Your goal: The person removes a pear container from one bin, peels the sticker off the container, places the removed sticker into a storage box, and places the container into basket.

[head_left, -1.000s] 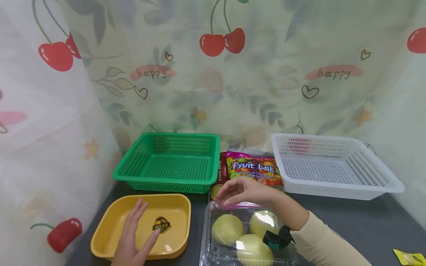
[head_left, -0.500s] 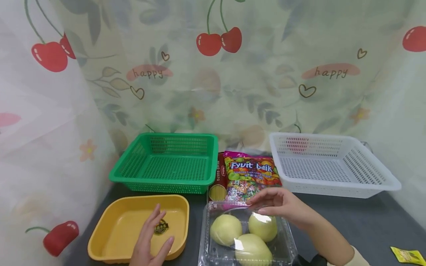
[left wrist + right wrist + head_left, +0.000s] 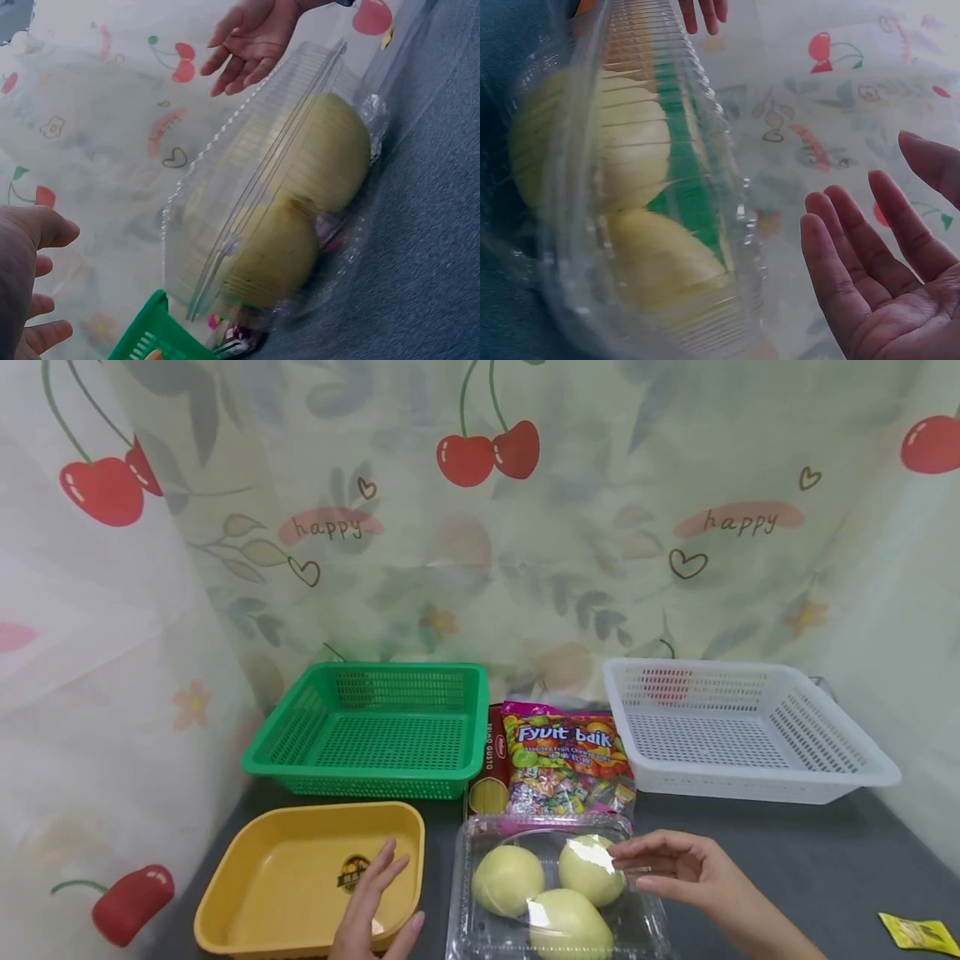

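Observation:
A clear plastic clamshell box [image 3: 480, 935] sits at the front centre of the table, its lid down over three pale yellow-green round fruits [image 3: 508, 881]. My right hand [image 3: 686, 868] hovers over the box's right side, fingers extended and slightly bent, holding nothing. In the right wrist view its palm [image 3: 907, 315] faces the box across a gap. My left hand [image 3: 375, 910] is raised above the right part of the yellow tray [image 3: 262, 893], left of the box, with fingers spread and nothing in them. The left wrist view shows the fruits [image 3: 330, 150] through the box's side wall.
Behind the tray stands a green basket [image 3: 375, 785]; a white basket [image 3: 757, 789] is at the back right. Between them lie a bag of fruit candy [image 3: 566, 760] and a dark red pack [image 3: 491, 768]. A small yellow packet [image 3: 918, 935] lies at the far right.
My right hand has moved right and down, from the box's back edge to its right side. My left hand has shifted right, from the tray's middle toward the box. The box stayed in place.

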`<move>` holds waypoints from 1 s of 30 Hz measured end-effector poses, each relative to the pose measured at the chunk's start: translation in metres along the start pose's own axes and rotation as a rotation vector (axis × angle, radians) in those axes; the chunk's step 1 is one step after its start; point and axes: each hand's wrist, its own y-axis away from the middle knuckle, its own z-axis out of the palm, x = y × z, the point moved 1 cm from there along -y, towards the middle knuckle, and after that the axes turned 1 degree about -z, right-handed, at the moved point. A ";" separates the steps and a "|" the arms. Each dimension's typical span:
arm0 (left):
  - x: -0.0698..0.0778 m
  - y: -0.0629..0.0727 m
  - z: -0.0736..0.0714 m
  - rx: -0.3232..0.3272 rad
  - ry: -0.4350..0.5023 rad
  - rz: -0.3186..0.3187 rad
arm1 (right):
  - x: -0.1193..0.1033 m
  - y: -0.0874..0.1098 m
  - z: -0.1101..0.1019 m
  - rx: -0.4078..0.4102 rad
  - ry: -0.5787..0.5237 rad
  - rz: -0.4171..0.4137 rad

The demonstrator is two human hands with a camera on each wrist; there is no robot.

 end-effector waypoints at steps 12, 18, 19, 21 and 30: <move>0.006 0.008 0.010 -0.100 -0.025 -0.121 | 0.022 0.029 -0.002 -0.101 -0.191 -0.108; 0.014 0.008 0.014 -0.145 -0.034 -0.233 | 0.031 0.042 -0.007 -0.040 -0.197 -0.097; 0.014 0.009 0.015 -0.146 -0.028 -0.233 | 0.033 0.045 -0.008 -0.005 -0.168 -0.074; 0.014 0.011 0.017 -0.136 -0.024 -0.216 | 0.036 0.050 -0.009 0.065 -0.110 -0.033; -0.012 0.027 0.033 -0.214 -0.015 -0.194 | 0.056 0.060 -0.007 0.307 0.164 -0.023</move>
